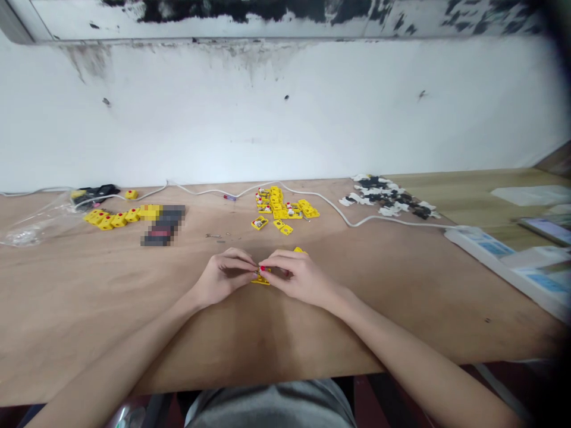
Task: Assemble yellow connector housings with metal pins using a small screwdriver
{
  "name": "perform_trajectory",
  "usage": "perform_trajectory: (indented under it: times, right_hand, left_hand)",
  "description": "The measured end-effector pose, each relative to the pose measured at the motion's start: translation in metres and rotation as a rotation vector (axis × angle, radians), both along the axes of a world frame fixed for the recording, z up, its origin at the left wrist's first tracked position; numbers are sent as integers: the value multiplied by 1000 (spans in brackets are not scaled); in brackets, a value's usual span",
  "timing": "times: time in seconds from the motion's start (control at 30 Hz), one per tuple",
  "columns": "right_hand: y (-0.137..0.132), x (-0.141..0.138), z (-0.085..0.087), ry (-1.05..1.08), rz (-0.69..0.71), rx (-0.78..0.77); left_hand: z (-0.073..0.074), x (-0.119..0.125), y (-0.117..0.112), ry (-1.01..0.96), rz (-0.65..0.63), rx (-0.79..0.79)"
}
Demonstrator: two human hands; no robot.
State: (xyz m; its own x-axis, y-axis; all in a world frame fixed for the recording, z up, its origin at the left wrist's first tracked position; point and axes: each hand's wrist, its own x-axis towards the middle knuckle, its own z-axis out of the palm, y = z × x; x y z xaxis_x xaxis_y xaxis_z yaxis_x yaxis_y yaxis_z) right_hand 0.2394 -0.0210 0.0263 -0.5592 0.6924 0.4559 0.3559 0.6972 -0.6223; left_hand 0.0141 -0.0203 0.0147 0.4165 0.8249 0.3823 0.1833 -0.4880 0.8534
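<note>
Close to the table's front, my two hands meet over a small yellow plastic casing (262, 281). My left hand (225, 275) pinches the casing's left side with thumb and fingertips. Between the thumb and fingers of my right hand (301, 274) is a small red button (263, 268), held at the casing's top. Its fingers partly cover the inside of the casing. Another yellow piece (300, 250) shows just beyond my right knuckles, mostly hidden. Farther back lies a cluster of open yellow casings (279, 205), several with red and white parts in them.
A row of yellow casings with red buttons (119, 220) lies left, near a blurred-out dark object (165, 226) and a clear plastic bag (40, 223). A screwdriver (229, 197), white cable (316, 195), black-and-white parts (386, 195) and power strip (499, 261) are also on the table.
</note>
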Motion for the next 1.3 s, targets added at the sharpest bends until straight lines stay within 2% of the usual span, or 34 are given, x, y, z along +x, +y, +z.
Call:
perform_trajectory:
  times: [0.17, 0.27, 0.4, 0.67, 1.13, 1.3]
  right_hand:
    - [1, -1, -2, -9, -56, -43]
    - [3, -1, -4, -7, -107, -127]
    - [6, -1, -5, 32, -132, -261]
    - [8, 1, -6, -10, -130, -336]
    - [9, 3, -9, -109, -125, -231]
    - [12, 5, -13, -141, -176, -172]
  left_hand:
    - [-3, 5, -2, 8, 61, -41]
    - [-8, 9, -3, 40, 125, -56]
    - [-14, 13, -2, 85, 216, 1]
    - [-18, 13, -3, 230, 209, 71]
    - [-21, 15, -3, 262, 199, 124]
    - [-21, 12, -3, 280, 185, 167]
